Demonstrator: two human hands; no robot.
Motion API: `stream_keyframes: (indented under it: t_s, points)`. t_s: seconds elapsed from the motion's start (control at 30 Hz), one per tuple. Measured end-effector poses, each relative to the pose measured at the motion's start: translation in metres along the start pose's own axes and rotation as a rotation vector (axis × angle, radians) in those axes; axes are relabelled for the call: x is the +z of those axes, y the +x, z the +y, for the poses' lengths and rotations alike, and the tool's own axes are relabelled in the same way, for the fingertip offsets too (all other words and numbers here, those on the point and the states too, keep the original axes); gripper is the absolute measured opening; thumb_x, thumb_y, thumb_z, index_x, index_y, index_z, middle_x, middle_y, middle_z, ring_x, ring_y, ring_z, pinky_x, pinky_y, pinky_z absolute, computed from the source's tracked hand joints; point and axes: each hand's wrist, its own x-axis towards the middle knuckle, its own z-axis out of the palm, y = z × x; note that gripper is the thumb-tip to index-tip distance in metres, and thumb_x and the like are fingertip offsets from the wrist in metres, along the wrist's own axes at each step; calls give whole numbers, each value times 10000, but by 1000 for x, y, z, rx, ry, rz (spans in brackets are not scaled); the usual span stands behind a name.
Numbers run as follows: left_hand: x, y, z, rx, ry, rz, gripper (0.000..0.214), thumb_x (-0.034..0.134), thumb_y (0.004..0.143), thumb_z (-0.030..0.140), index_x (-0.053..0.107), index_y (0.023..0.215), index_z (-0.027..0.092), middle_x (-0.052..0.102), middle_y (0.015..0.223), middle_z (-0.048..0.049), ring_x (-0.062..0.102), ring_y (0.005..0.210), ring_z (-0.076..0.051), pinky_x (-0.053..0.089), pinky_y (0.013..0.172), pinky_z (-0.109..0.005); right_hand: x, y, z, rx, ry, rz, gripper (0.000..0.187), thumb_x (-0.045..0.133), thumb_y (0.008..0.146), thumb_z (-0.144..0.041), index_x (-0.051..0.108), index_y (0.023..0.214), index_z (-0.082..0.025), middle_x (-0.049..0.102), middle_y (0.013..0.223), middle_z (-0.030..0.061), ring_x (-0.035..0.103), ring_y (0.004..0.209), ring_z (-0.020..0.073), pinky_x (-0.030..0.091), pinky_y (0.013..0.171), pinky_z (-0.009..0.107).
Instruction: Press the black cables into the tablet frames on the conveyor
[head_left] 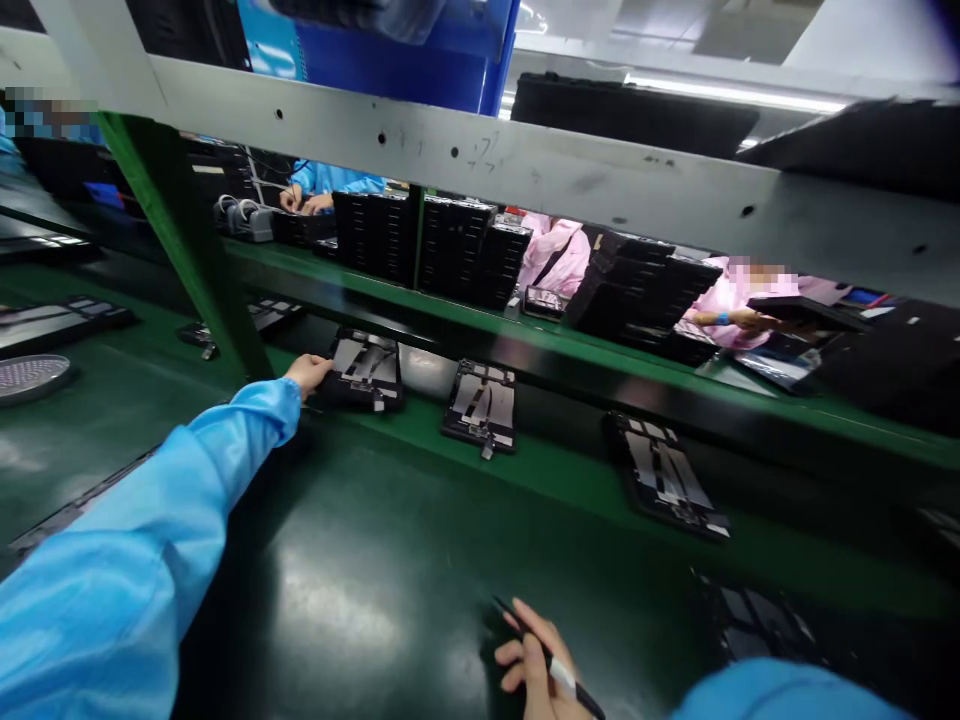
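Note:
My left hand (309, 374) reaches far out along the green bench. Its fingers are closed at the left edge of an opened tablet (369, 370), which lies with its grey batteries and ribbon cables exposed. Low in the view, my right hand (544, 660) grips a slim black tool (553, 668) with a fine tip and a white band, held like a pen; its exact kind I cannot tell. To the right of the tablet at my left hand lie two more opened tablets, one near (481, 405) and one farther right (667, 472).
A green post (184, 240) and a grey perforated metal beam (465, 140) stand between me and the far bench. Stacks of black trays (457, 250) line the shelf behind. Co-workers in blue and pink sleeves (555, 255) sit beyond. A round dish (34, 376) lies far left.

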Motion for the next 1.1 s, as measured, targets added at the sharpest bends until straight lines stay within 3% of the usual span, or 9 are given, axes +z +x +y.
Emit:
stream_keyframes:
  t_s: [0.1, 0.2, 0.3, 0.43, 0.53, 0.67, 0.77, 0.93, 1.1]
  points:
    - [-14, -43, -11, 6, -91, -116, 259, 618, 1014, 357, 628, 1134, 127, 659, 1035, -59, 660, 829, -164, 586, 720, -315, 0, -4, -10, 67, 44, 7, 590, 645, 882, -702, 778, 1083, -163, 762, 743, 83, 632, 481, 164, 532, 458, 257]
    - [-18, -107, -37, 36, -172, -290, 266, 687, 923, 408, 618, 947, 151, 640, 834, -4, 642, 698, -148, 533, 612, -240, 1, -6, -20, 97, 71, -42, 613, 595, 921, -691, 733, 1166, -146, 754, 686, 72, 675, 515, 190, 554, 480, 268]
    - [9, -176, -72, 59, -219, -483, 444, 766, 756, 534, 588, 976, 192, 649, 776, 14, 659, 656, -183, 529, 574, -255, -1, -3, -25, 81, 44, -101, 604, 573, 954, -649, 696, 1238, -131, 763, 674, 80, 693, 519, 206, 575, 493, 288]
    - [67, -240, -107, 148, -227, -609, 450, 578, 884, 595, 517, 1096, 202, 662, 790, 2, 668, 665, -185, 528, 573, -264, -18, 6, -25, 3, -63, -160, 567, 609, 948, -580, 659, 1301, -139, 809, 978, 162, 753, 689, 231, 634, 626, 342]
    - [79, -252, -115, 277, -200, -656, 404, 551, 926, 518, 533, 1169, 196, 696, 992, -54, 694, 899, -211, 564, 732, -297, -43, 5, -20, -8, -159, -160, 539, 662, 926, -486, 617, 1367, -179, 735, 1250, 183, 763, 1000, 284, 632, 852, 413]
    - [55, -252, -123, 442, -103, -753, 571, 718, 829, 392, 557, 1347, 214, 666, 1158, -81, 664, 992, -231, 556, 741, -276, -70, -13, -13, 33, -227, -267, 712, 802, 793, -340, 548, 1448, -223, 648, 1397, 175, 645, 1263, 346, 553, 1026, 491]
    - [48, -264, -136, 677, 57, -785, 708, 686, 844, 274, 428, 1503, 260, 614, 1250, -82, 666, 898, -185, 544, 658, -230, -74, -24, -11, 42, -265, -394, 778, 843, 724, -239, 554, 1446, -237, 629, 1425, 157, 604, 1313, 348, 519, 1076, 497]
    - [66, -287, -144, 847, 217, -629, 596, 551, 956, 252, 375, 1526, 245, 629, 1200, -68, 673, 781, -148, 572, 722, -242, -79, -18, -18, 41, -268, -329, 631, 808, 769, -282, 619, 1368, -219, 662, 1386, 147, 643, 1268, 337, 548, 1052, 488]
    - [66, -283, -122, 986, 269, -575, 448, 583, 999, 400, 517, 1417, 250, 635, 1285, -77, 679, 1041, -213, 567, 843, -273, -71, -16, -48, -53, -380, -262, 575, 785, 815, -282, 618, 1361, -216, 706, 1325, 133, 679, 1216, 320, 577, 1012, 455]
